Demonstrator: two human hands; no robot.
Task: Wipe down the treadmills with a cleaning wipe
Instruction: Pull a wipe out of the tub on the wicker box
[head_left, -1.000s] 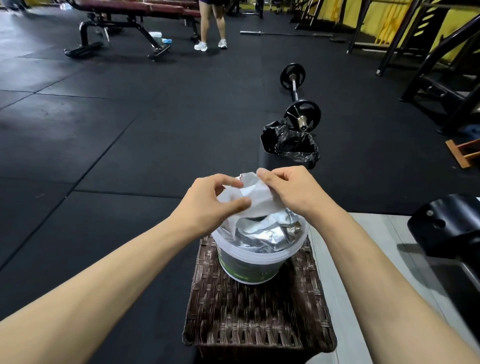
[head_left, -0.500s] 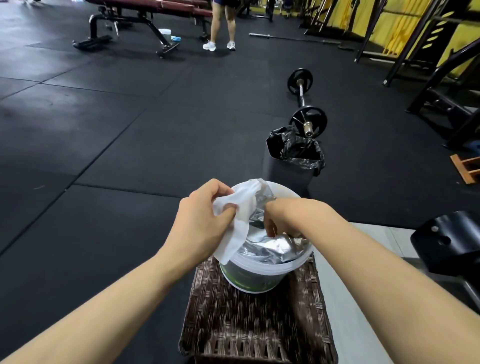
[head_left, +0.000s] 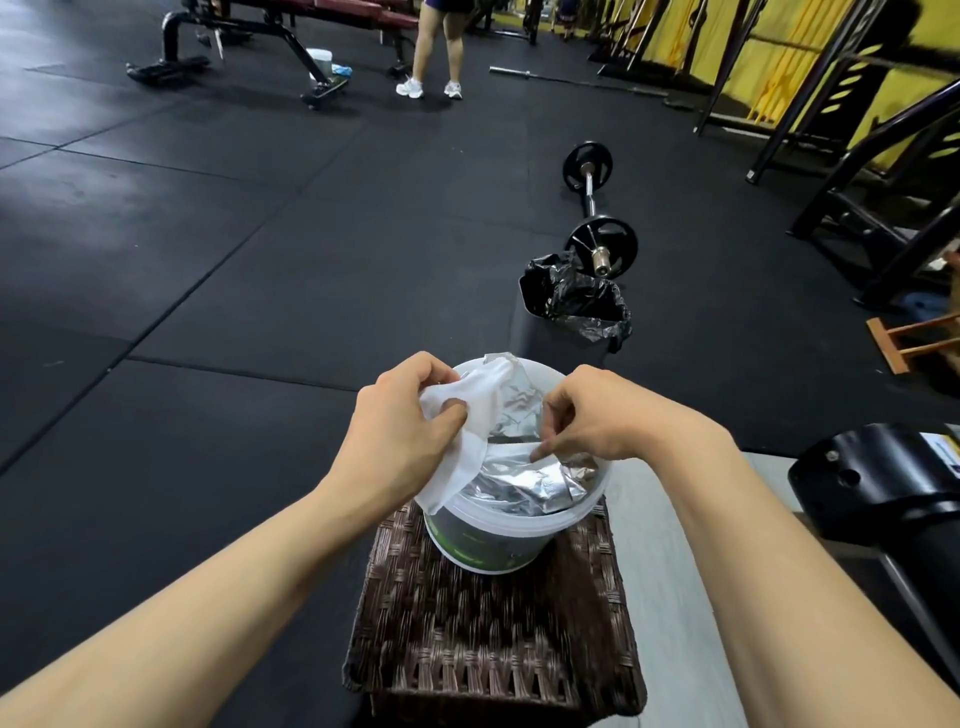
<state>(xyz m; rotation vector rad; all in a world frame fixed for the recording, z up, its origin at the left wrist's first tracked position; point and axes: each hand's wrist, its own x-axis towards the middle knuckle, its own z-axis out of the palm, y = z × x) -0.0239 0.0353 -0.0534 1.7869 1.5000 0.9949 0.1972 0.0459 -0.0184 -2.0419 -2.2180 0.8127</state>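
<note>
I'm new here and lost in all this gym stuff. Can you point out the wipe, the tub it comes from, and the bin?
wipe (head_left: 470, 410): head view, on its white middle fold.
tub (head_left: 519, 535): head view, on its near white rim.
bin (head_left: 582, 301): head view, on its black liner bag.

Both arms reach forward, left hand (head_left: 400, 426) and right hand (head_left: 597, 421) pinching.

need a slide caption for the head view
Left hand grips a wipe over the tub; right hand pinches another.
</note>
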